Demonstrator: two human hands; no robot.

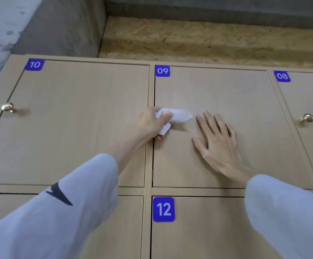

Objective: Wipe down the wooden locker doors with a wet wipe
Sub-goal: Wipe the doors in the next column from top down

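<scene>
Left hand (153,122) grip pinches the crumpled wet wipe (176,116) against door 09 (226,94) near its left edge; the wipe juts right of the thumb. Right hand (217,139), just right of the wipe, lies flat on the same door; grip spread, holding nothing.
</scene>
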